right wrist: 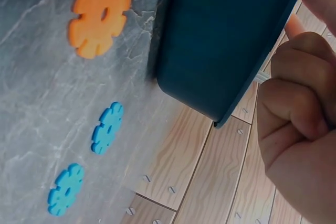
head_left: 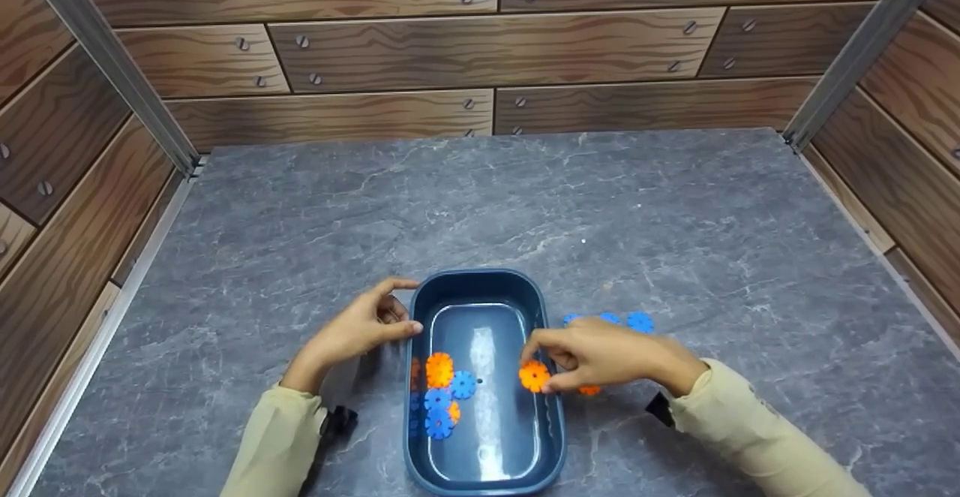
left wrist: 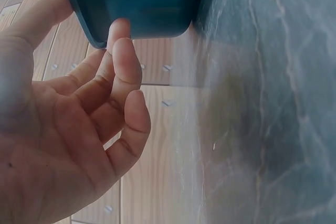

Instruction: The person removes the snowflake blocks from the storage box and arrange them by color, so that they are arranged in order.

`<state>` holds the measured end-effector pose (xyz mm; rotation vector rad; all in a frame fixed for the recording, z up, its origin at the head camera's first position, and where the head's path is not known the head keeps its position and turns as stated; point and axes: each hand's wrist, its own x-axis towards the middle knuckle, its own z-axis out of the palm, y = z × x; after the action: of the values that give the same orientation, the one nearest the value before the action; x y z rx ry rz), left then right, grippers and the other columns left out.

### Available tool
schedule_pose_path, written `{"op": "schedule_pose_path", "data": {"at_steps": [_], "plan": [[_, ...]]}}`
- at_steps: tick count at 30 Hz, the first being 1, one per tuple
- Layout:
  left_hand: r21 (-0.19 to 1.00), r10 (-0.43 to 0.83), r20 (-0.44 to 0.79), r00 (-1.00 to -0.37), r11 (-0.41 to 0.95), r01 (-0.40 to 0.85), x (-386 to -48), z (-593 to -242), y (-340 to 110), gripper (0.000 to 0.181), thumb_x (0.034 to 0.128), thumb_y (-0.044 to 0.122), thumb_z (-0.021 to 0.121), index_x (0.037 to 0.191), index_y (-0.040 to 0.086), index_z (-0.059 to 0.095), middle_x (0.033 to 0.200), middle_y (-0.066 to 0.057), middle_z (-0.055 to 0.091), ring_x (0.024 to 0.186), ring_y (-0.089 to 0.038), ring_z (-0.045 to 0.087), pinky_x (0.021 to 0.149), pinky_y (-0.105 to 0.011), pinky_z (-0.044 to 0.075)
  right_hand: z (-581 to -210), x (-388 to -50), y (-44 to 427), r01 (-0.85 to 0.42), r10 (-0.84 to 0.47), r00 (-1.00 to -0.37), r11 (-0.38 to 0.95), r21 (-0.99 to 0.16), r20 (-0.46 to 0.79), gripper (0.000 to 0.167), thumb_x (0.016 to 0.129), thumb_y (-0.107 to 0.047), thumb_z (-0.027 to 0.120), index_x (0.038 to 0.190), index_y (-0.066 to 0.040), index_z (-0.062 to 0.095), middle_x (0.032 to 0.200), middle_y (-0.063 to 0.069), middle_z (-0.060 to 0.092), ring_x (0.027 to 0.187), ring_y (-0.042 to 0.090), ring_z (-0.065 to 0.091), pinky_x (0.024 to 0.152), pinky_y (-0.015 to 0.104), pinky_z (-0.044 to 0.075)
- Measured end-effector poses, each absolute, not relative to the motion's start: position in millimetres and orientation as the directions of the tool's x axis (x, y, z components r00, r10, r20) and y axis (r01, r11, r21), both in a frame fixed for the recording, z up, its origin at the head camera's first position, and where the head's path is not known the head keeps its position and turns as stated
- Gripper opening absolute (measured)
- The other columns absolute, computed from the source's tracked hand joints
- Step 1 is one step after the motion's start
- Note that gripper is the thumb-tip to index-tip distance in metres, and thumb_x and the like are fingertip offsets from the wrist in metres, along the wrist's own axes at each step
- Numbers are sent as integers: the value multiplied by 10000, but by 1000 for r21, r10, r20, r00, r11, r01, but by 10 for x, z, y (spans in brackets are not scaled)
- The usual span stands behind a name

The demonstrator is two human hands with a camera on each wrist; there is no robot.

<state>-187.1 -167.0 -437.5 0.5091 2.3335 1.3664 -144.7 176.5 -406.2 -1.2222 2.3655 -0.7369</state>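
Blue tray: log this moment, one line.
left hand: touching tray | right hand: holding orange disc over tray | inside: orange discs, blue discs | right of tray: more discs

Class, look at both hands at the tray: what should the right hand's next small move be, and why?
Probably the right hand should let its orange disc go into the tray. It pinches the disc by the tray's right side, and other discs lie inside. The left hand touches the left rim, which may help steady the tray.
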Motion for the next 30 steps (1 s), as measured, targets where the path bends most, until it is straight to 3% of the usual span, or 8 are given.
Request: {"op": "schedule_pose_path", "data": {"at_steps": [19,30], "plan": [[881,502,-131,-855,454,132,-1857,-4364,-1649,621,872,277,716,1397,98,436,951,-92,629,789,-174,552,719,-297,464,-4090,-1474,1794,-593,-833,-548,454,-665,-80,290,888,-284,696,1154,-208,610,630,-107,406,534,-49,312,528,138,303],[885,503,-132,-854,448,127,-1875,-4384,-1665,617,872,287,717,1389,95,440,939,-92,625,777,-175,539,687,-277,447,-3904,-1456,2163,-569,-800,-599,408,-714,20,291,894,-179,683,1166,-134,592,587,-40,375,538,-53,278,493,141,297]]}}
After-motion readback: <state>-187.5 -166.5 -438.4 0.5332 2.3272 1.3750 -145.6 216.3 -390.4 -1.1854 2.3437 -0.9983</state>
